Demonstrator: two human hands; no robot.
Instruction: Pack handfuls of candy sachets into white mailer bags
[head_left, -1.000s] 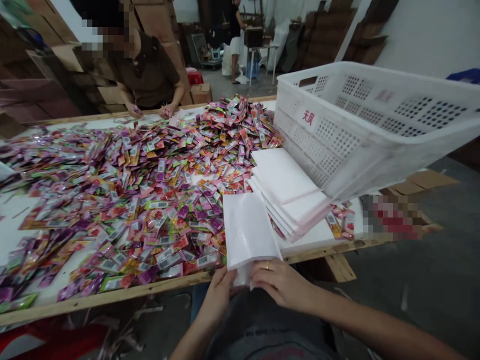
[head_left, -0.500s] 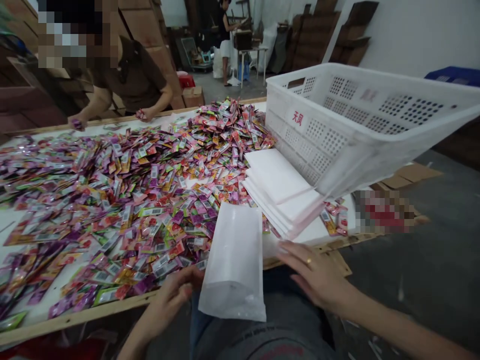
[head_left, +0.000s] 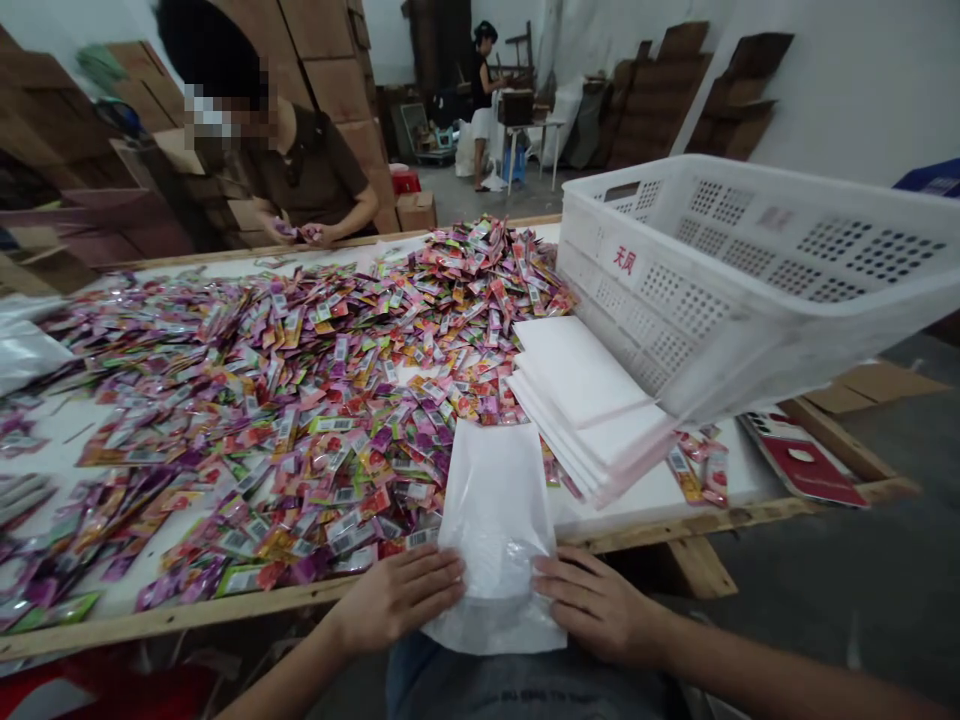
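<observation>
Bag (head_left: 495, 490): white, at the near edge of the table (head_left: 757, 470), directly in front of the wearer. Upper end lies at the packets; lower end extends past the edge, over the wearer's lap. Surface is creased and glossy betw. the hands.

L hand (head_left: 401, 597): on the bag's left side, fingers extended, pressed together side by side, tips on the film. R hand (head_left: 607, 605): opposite side, fingers near-straight, slightly parted, tips on the film. Both thumbs hidden; cannot tell if either hand pinches the bag from below.

Change vs. prev. frame: R hand was off to the side, near the stack (head_left: 589, 400); L hand was curled at the bag's edge. Both now lie over the bag, approx. level w/ each other.

Surroundings: packets (head_left: 300, 400), multicolored, heaped across the table left of and beyond the bag. Stack: white bags, overlapping, just right of the bag. Crate (head_left: 637, 290): white, perforated, beside the stack, w/ red lettering. Booklet (head_left: 810, 465): red, at the table's right end. Co-worker (head_left: 307, 170), far side: hands now close together at some packets, prev. well apart. Second person (head_left: 482, 90) stands in the background at a small table.
</observation>
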